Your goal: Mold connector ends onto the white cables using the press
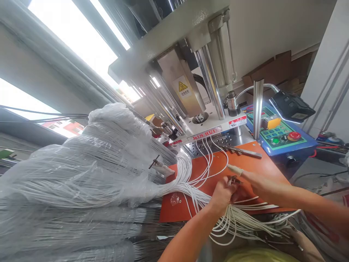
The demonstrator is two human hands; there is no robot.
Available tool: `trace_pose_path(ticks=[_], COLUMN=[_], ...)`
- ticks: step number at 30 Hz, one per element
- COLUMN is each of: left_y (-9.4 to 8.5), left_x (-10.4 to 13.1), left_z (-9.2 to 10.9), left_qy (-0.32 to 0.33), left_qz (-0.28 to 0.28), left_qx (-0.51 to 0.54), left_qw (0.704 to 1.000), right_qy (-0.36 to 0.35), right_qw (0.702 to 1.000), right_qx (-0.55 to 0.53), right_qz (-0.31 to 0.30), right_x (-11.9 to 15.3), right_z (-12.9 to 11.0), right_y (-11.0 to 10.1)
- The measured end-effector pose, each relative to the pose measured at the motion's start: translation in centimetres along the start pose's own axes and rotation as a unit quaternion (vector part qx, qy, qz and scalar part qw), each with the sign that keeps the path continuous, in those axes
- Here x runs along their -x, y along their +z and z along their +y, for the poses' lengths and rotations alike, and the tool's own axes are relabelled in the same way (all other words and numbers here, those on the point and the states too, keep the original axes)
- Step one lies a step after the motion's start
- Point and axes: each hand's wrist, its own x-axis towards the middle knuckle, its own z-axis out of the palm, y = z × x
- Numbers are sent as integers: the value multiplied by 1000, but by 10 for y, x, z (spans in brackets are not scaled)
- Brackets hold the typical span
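Note:
My left hand [223, 191] is closed around small dark metal pieces [233, 179], which seem to be connector ends of white cables. Beside it, my right hand [249, 176] has its fingers stretched out to the left, with pale covers on the fingertips. Those tips lie close to a looped white cable [227, 157]; whether they touch it I cannot tell. A thick bundle of white cables [188, 191] runs beneath my left hand across the orange board [253, 154]. Several cables lead up into the press [201, 135] marked MIN-HUI.
A large plastic-wrapped cable bundle [109, 163] fills the left. Metal bars [242, 151] lie on the board's back edge. The blue control box [291, 140], with a red stop button [294, 136], stands at right under a black lamp [293, 105]. A small clamp [155, 162] sits left of the board.

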Motion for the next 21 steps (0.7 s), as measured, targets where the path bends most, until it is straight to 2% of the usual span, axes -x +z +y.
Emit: trace_pose_path(ticks=[2, 4, 7, 9, 11, 14, 17, 19, 21], left_y=[-4, -9, -14, -15, -14, -12, -11, -12, -13], left_x=[-4, -9, -16, -21, -26, -31, -32, -33, -33], left_z=[-2, -1, 7, 17, 26, 30, 22, 16, 11], left_qy=[22, 56, 131, 177, 207, 233, 252, 262, 277], left_qz=[22, 41, 80, 111, 142, 139, 77, 53, 36], left_qx=[-1, -26, -103, -162, -213, -276, -341, -379, -404], left_qw=[1000, 997, 983, 964, 944, 922, 902, 886, 871], right_qy=[1, 17, 48, 64, 80, 133, 203, 212, 192], right_qw=[994, 983, 964, 950, 945, 965, 975, 967, 971], right_qx=[66, 128, 252, 305, 316, 224, -7, -110, -126], right_qz=[85, 128, 75, 22, -3, -32, -84, -89, -61], right_x=[-11, -28, -53, -66, -72, -63, -41, -24, -12], right_z=[16, 35, 58, 62, 57, 44, 32, 27, 23], right_y=[-7, -19, -34, -38, -38, -33, -26, -20, -13])
